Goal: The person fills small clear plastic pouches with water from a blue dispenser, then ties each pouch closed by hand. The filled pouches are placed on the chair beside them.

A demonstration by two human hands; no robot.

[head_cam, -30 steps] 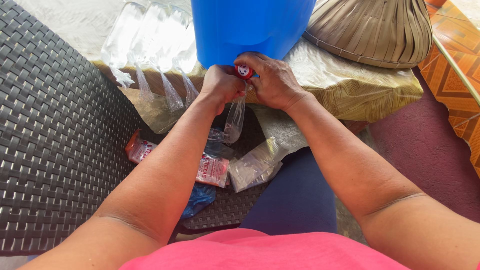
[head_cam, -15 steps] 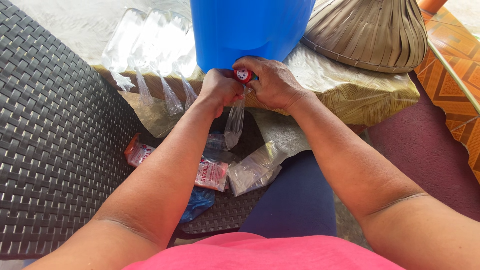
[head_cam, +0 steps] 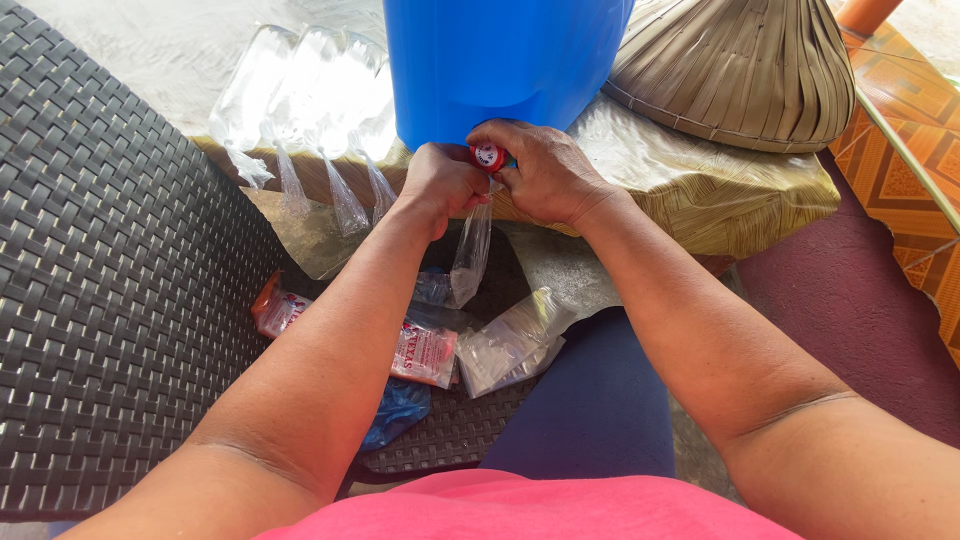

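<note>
**A:** Both hands are up at 12 o'clock under the blue barrel (head_cam: 505,60). Left hand (head_cam: 440,182) is closed around the mouth of a thin clear bag (head_cam: 470,255); right hand (head_cam: 545,172) has its fingers curled on the little red tap (head_cam: 489,156).

**B:** Anything different from a second ago?

**A:** Barely. Same grips, and the bag looks the same, dangling toward 6 o'clock. Can't see any liquid in it, so I'd guess filling hasn't really gotten going. Filled bags (head_cam: 300,110) lie at 10 o'clock.
</note>
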